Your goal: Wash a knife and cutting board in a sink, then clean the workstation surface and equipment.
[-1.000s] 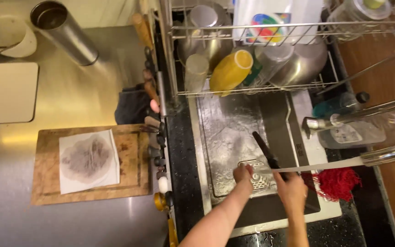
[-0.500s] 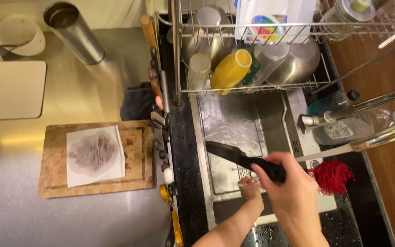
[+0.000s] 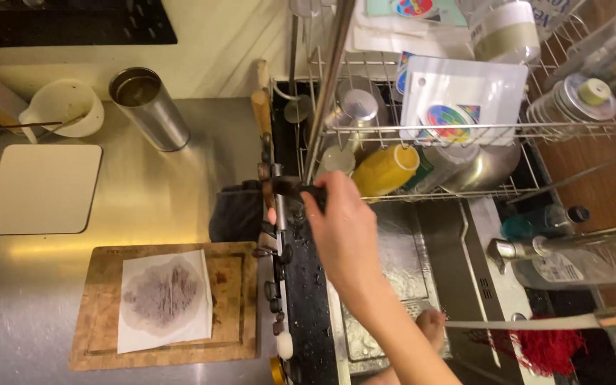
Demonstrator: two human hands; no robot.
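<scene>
Slotting black-handled knife (image 3: 295, 188) into the counter-edge rack | right hand (image 3: 340, 228) gripping its handle | left hand (image 3: 433, 324) loose in steel sink (image 3: 465, 257) | next: line blade up carefully

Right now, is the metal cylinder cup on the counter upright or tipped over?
Upright: the metal cylinder cup stands on its base on the steel counter, open mouth up.

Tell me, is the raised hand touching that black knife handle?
Touching. The head view shows the right hand with fingers wrapped around the black knife handle.
</scene>
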